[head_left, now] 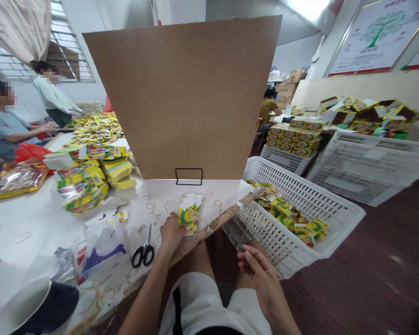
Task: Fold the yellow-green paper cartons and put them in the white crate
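My left hand [172,229] is at the table's front edge, its fingers curled against the lower left side of a flat yellow-and-green carton [189,215] with white flaps at the top. The carton lies on the white tabletop, partly covered by my fingertips. My right hand [257,264] hangs in the air above my right thigh, beside the white basket. Its fingers are loosely bent, and I see nothing in them. Black-handled scissors [145,251] lie left of my left hand.
A large cardboard sheet [192,102] stands upright behind a black wire stand [189,177]. The white plastic basket [338,232] holds many yellow cartons. Loose rubber bands [169,206] dot the table. Bundled cartons [82,186] and a dark mug [49,304] are at left. Co-workers sit and stand beyond.
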`<state>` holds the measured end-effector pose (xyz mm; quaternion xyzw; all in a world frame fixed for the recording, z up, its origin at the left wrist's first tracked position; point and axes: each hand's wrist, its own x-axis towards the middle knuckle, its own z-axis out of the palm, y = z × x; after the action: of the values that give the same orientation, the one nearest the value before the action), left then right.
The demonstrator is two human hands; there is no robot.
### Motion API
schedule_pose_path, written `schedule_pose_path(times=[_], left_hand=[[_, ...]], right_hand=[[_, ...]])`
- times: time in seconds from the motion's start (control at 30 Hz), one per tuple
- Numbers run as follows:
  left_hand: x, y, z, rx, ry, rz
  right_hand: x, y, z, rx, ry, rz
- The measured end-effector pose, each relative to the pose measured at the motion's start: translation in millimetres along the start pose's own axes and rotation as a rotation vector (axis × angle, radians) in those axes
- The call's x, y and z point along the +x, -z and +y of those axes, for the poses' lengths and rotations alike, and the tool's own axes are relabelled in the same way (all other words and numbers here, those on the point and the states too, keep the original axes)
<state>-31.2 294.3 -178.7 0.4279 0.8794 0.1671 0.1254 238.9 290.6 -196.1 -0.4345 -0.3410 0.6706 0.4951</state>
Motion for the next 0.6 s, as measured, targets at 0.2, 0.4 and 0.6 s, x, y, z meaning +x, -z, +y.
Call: schedule_pose_path(times=[0.2,0.4,0.6], left_hand=[[16,2.7,7,0.038,0.063,0.009],[38,3.2,20,-0.056,0.050,0.099],[1,33.8,29,-0.344,-0.068,0.235]], right_hand=[[-4,-7,-5,-0.088,-0.030,-0.028],[-6,-9,-1,-0.145,-0.033,-0.090],[-11,-14,-2,-0.413,0.217,-0.142]])
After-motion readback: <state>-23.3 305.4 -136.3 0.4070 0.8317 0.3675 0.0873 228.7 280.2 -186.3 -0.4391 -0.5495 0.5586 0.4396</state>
